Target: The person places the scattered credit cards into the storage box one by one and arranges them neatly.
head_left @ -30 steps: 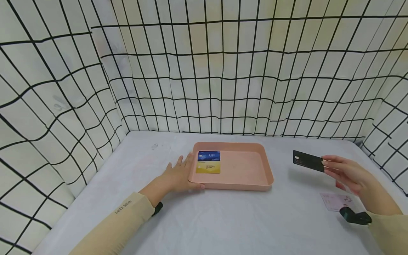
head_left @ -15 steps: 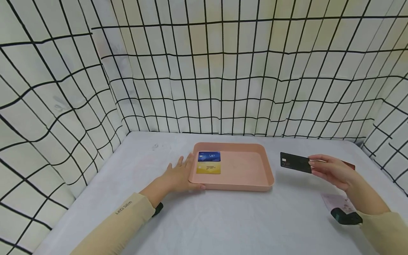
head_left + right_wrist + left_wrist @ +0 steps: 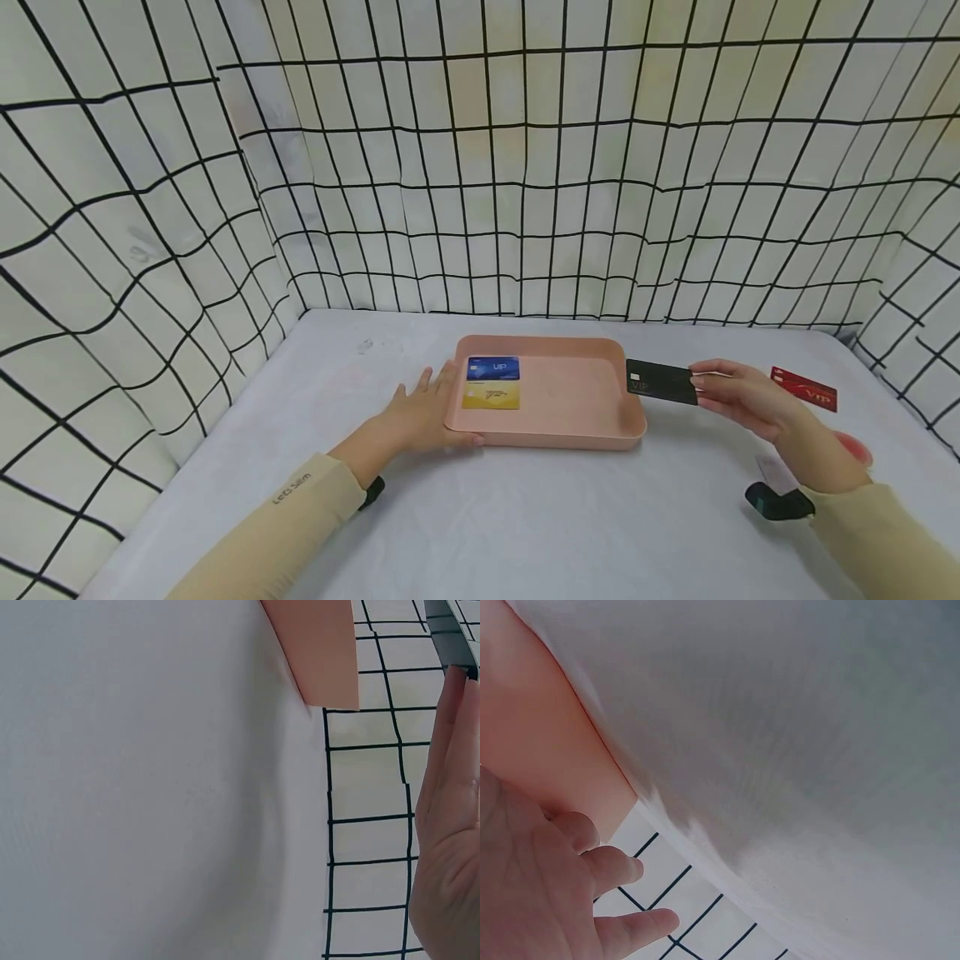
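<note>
My right hand (image 3: 757, 404) pinches a black VIP card (image 3: 660, 382) by its right end, holding it above the table. The card's left end reaches the right rim of a pink tray (image 3: 573, 396). In the right wrist view the fingers (image 3: 454, 727) grip the card (image 3: 450, 637) at the edge of the frame. My left hand (image 3: 420, 414) lies with spread fingers against the tray's left side, its thumb along the front wall. Inside the tray, at the left, a blue VIP card (image 3: 492, 367) lies behind a yellow card (image 3: 491, 395).
A red VIP card (image 3: 805, 389) lies on the white table (image 3: 555, 517) to the right of my right hand. Partly hidden by that wrist are a pale card (image 3: 776, 473) and a rounded red item (image 3: 855, 448). Gridded white cloth walls (image 3: 555, 200) surround the table.
My right hand has moved left with the black card, bringing it to the tray's right rim. The red card and rounded red item have come into sight. My left hand stays put.
</note>
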`<state>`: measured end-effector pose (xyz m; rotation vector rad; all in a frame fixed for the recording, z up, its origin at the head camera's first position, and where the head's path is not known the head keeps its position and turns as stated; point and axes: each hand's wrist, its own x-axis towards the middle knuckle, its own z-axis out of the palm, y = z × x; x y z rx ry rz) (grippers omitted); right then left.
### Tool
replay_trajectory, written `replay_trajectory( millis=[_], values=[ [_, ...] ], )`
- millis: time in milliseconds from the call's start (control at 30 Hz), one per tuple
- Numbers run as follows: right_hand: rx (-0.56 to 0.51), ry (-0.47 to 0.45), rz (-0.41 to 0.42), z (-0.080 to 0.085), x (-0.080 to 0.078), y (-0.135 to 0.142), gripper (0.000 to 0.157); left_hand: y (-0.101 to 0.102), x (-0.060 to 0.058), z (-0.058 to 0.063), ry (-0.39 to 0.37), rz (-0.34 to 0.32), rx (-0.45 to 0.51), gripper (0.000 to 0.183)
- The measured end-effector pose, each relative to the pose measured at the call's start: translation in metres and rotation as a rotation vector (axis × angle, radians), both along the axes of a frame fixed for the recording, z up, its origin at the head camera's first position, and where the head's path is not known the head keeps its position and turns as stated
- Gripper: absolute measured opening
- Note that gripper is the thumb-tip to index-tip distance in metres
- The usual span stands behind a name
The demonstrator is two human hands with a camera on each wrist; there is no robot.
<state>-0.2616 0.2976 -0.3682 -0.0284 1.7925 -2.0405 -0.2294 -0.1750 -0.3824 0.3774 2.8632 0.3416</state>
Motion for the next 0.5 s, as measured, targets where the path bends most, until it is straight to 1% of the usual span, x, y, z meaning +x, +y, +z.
replay_trajectory(
  millis=[267,500],
  values=[
    [0.05,0.003,0.013,0.0,-0.002,-0.02,0.011,0.001,0.0,0.001,-0.004,0.0,-0.003,0.128],
    [0.078,0.032,0.058,0.0,-0.001,-0.036,0.01,0.001,0.001,0.001,0.002,-0.001,0.001,0.128]
  ],
)
